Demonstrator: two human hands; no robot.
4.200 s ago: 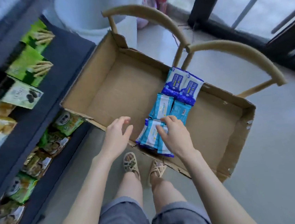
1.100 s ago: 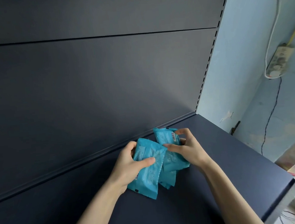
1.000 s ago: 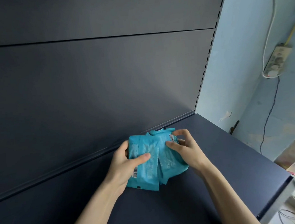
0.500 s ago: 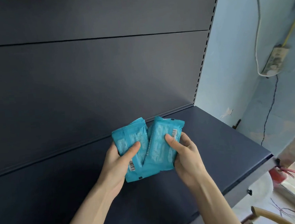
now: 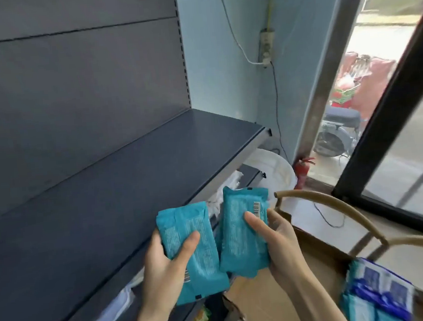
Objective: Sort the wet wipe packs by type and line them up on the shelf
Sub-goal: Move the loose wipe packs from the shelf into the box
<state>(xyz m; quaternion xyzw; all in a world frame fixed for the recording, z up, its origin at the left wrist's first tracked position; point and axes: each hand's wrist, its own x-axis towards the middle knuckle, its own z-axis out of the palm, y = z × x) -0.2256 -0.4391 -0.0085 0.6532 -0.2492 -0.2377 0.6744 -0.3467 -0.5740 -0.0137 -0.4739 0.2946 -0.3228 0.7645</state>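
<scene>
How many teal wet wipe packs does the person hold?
2 in plain sight: a first pack in the left grip, a second pack in the right grip. A teal edge between them suggests that more may be hidden behind.

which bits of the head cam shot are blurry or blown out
Head view: the left teal pack and right teal pack are fairly sharp, barcodes visible; the blue-and-white packs at bottom right are smeared by motion blur; the scene through the window is washed out by daylight.
</scene>
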